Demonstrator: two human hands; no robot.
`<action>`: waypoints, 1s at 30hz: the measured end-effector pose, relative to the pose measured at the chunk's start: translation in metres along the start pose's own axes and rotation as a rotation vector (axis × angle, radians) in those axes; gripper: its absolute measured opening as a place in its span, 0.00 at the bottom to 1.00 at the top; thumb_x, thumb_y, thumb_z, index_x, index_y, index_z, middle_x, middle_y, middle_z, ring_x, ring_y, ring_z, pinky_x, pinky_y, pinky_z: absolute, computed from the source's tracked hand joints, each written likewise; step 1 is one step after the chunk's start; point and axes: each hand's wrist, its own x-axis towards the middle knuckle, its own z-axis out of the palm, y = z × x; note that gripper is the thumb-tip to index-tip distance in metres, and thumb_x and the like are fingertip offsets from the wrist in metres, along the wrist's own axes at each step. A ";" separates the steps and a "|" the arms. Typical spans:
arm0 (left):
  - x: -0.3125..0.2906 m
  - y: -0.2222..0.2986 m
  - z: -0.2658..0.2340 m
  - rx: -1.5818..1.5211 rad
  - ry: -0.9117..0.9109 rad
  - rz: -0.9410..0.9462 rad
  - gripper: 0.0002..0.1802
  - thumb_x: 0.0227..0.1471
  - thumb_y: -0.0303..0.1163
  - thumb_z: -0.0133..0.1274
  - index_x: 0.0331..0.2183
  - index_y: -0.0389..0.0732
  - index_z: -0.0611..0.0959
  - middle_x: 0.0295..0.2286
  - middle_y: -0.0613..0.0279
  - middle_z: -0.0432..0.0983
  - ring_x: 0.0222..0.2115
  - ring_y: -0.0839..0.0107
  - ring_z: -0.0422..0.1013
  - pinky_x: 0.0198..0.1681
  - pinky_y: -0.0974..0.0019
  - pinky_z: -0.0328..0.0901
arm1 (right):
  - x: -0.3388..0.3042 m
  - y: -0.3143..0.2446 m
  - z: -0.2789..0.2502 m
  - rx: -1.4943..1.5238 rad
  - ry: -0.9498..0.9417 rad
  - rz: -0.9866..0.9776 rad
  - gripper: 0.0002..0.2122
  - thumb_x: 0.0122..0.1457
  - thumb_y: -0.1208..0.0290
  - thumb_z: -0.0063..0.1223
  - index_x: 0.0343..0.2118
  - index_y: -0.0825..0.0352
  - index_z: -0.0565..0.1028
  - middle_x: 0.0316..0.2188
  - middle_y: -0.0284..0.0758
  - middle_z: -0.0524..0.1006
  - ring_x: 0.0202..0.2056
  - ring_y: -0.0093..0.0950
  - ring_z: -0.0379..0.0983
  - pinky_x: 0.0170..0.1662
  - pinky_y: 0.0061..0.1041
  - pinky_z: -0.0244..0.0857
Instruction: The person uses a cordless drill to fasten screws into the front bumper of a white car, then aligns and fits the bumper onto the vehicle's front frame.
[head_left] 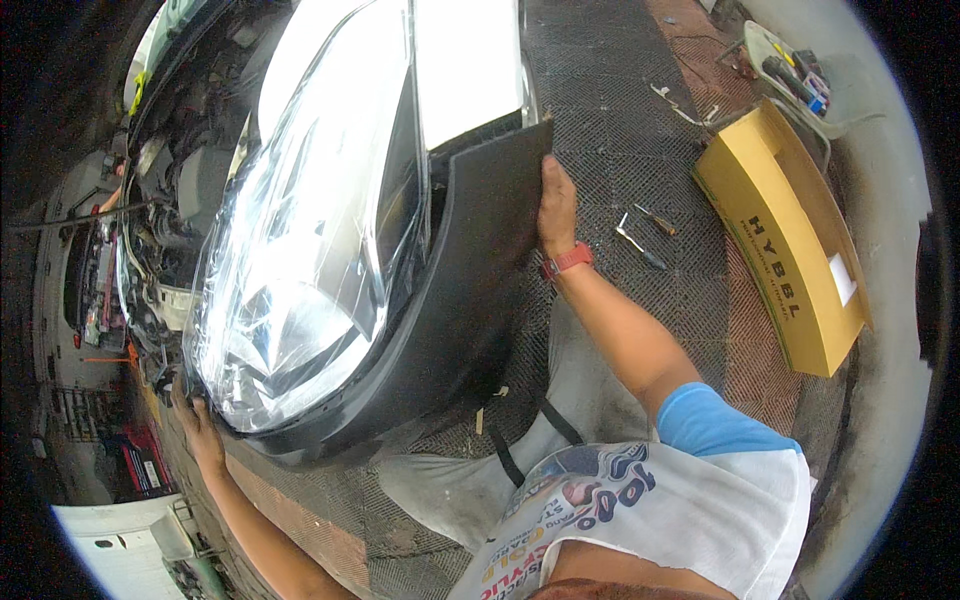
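A dark grey car bumper [400, 400] curves around a large headlight [290, 330] that shines with glare and has wrinkled clear film on it. My right hand [557, 205], with a red watch on its wrist, grips the bumper's right end, the fingers wrapped behind the edge. At the lower left, my left hand [203, 432] holds the bumper's other side beside the headlight; its fingers are partly hidden. Above the bumper's right end is the bright white body panel [468, 75].
An open engine bay [185, 190] lies at left. On the black mat right of the bumper are a screwdriver [656, 220] and another slim tool [640, 245]. A long open cardboard box [765, 250] stands at right, near a pale chair [775, 50] holding tools. Small scraps lie by my knees.
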 end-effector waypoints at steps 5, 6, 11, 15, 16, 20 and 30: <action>-0.005 -0.007 0.002 -0.014 -0.009 -0.018 0.29 0.66 0.43 0.39 0.62 0.38 0.60 0.62 0.49 0.53 0.64 0.55 0.48 0.65 0.54 0.43 | 0.019 0.003 0.012 -0.124 0.007 -0.061 0.24 0.66 0.52 0.45 0.25 0.72 0.69 0.19 0.31 0.63 0.26 0.21 0.56 0.30 0.27 0.55; -0.008 -0.018 -0.002 -0.015 -0.003 -0.022 0.29 0.66 0.42 0.39 0.62 0.38 0.60 0.62 0.49 0.53 0.64 0.56 0.48 0.65 0.54 0.43 | 0.017 0.000 0.014 -0.157 -0.004 -0.026 0.24 0.66 0.52 0.45 0.25 0.72 0.70 0.19 0.31 0.64 0.26 0.21 0.56 0.30 0.27 0.55; -0.018 -0.011 0.007 -0.030 0.054 -0.123 0.28 0.66 0.37 0.38 0.63 0.37 0.58 0.63 0.51 0.52 0.63 0.61 0.50 0.64 0.60 0.47 | 0.014 0.001 0.020 -0.091 0.044 -0.112 0.23 0.65 0.52 0.48 0.32 0.73 0.77 0.23 0.29 0.70 0.29 0.22 0.62 0.33 0.26 0.60; -0.012 -0.001 0.015 -0.048 0.109 -0.104 0.32 0.64 0.47 0.41 0.62 0.37 0.60 0.61 0.48 0.55 0.63 0.56 0.51 0.65 0.56 0.45 | 0.023 0.008 0.005 -0.230 -0.013 -0.035 0.21 0.67 0.55 0.45 0.41 0.71 0.80 0.31 0.33 0.78 0.34 0.24 0.68 0.40 0.27 0.63; -0.012 0.003 0.017 0.006 0.107 -0.150 0.32 0.65 0.46 0.41 0.62 0.37 0.61 0.61 0.48 0.56 0.63 0.56 0.51 0.65 0.57 0.45 | 0.023 0.005 0.003 -0.126 -0.011 0.098 0.22 0.68 0.56 0.44 0.48 0.73 0.76 0.42 0.39 0.79 0.42 0.26 0.72 0.48 0.27 0.64; -0.006 -0.016 0.024 -0.118 0.121 -0.107 0.28 0.64 0.42 0.42 0.60 0.37 0.64 0.60 0.47 0.57 0.62 0.54 0.52 0.64 0.58 0.47 | 0.025 0.016 -0.012 -0.137 -0.035 0.065 0.26 0.68 0.55 0.41 0.53 0.78 0.70 0.52 0.45 0.74 0.52 0.31 0.70 0.57 0.27 0.59; -0.007 -0.025 0.028 0.010 0.212 0.028 0.25 0.63 0.42 0.45 0.56 0.38 0.68 0.55 0.47 0.62 0.58 0.52 0.56 0.62 0.54 0.49 | -0.007 -0.043 -0.016 -0.077 -0.051 0.162 0.34 0.66 0.43 0.35 0.53 0.78 0.67 0.49 0.43 0.72 0.47 0.35 0.71 0.51 0.32 0.65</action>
